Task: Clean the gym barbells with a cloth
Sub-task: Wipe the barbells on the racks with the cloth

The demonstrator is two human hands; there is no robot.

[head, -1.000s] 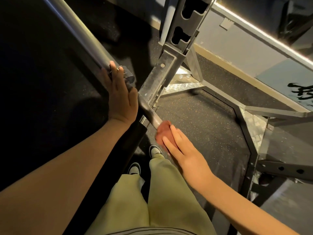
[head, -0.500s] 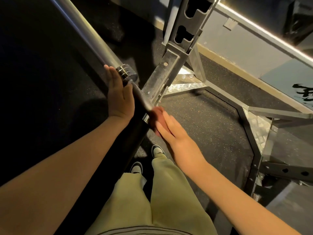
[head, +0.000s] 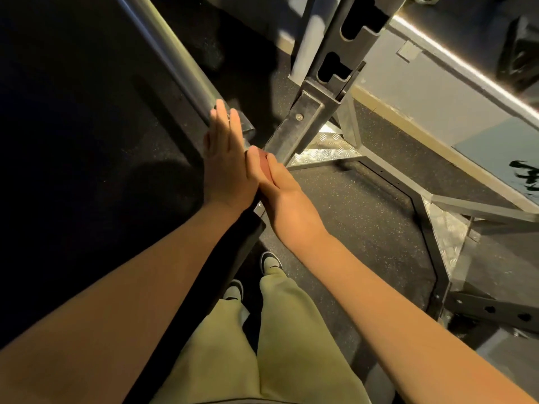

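A steel barbell (head: 172,56) runs from the upper left down to the centre, with its collar (head: 243,123) just past my fingertips. My left hand (head: 226,164) lies flat on the bar near the collar, fingers straight and together. My right hand (head: 280,191) presses a reddish cloth (head: 264,164) against the bar right beside my left hand; only a small edge of the cloth shows between the two hands. The stretch of bar under both hands is hidden.
A dark rack upright (head: 329,91) with hook slots leans across the centre top, its checker-plate foot (head: 320,153) on the speckled rubber floor. Frame rails (head: 437,252) run along the right. A grey wall (head: 437,91) is behind. My legs and shoes (head: 271,260) are below.
My right hand slid the cloth up along the bar toward the collar until it met my left hand. The left hand stayed on the bar, and the view shifted slightly.
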